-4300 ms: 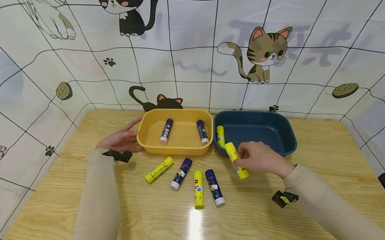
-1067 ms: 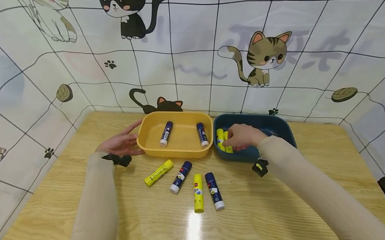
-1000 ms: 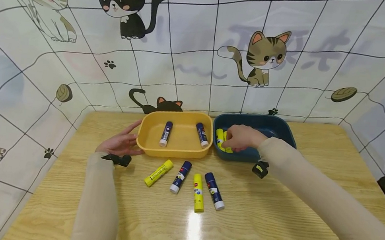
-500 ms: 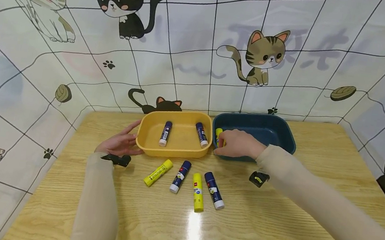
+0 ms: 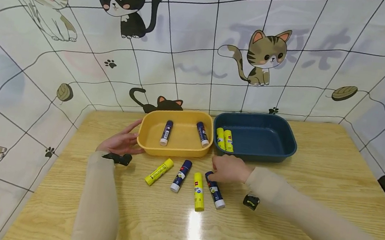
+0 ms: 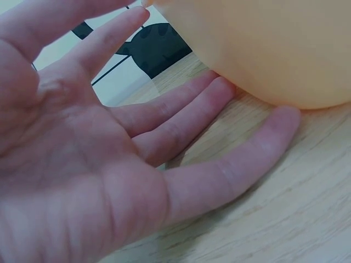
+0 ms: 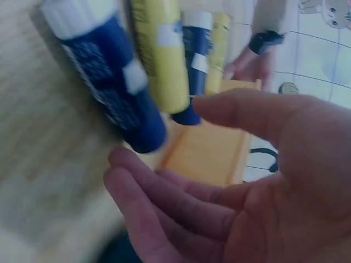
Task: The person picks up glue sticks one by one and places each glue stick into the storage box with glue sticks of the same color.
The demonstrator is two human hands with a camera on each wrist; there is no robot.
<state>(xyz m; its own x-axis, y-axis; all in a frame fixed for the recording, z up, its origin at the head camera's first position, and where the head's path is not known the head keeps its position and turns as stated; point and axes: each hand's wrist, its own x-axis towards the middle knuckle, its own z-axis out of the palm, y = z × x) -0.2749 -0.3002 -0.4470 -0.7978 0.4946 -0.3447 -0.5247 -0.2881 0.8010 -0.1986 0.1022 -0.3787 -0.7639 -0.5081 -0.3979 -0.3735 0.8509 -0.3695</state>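
Observation:
My left hand (image 5: 121, 142) touches the left side of the yellow tray (image 5: 174, 152) with extended, spread fingers; the left wrist view has the fingertips (image 6: 288, 115) at its wall. Two blue glue sticks, one at left (image 5: 166, 133) and one at right (image 5: 202, 134), lie inside that tray. My right hand (image 5: 230, 169) is over the table at the capped end of a blue glue stick (image 5: 215, 193). In the right wrist view, thumb and fingers stand apart near this stick (image 7: 109, 82), holding nothing. Two yellow glue sticks (image 5: 228, 140) lie in the dark blue tray (image 5: 256, 158).
Left of the right hand, a yellow glue stick (image 5: 198, 193), another blue glue stick (image 5: 180, 176) and a slanted yellow glue stick (image 5: 159, 172) lie on the wooden table (image 5: 150, 227). Both trays stand side by side near the cat-patterned backdrop (image 5: 196, 28).
A yellow glue stick my right hand held went into the dark blue tray and was let go. The right hand then moved back toward the blue glue stick. The left hand stayed put.

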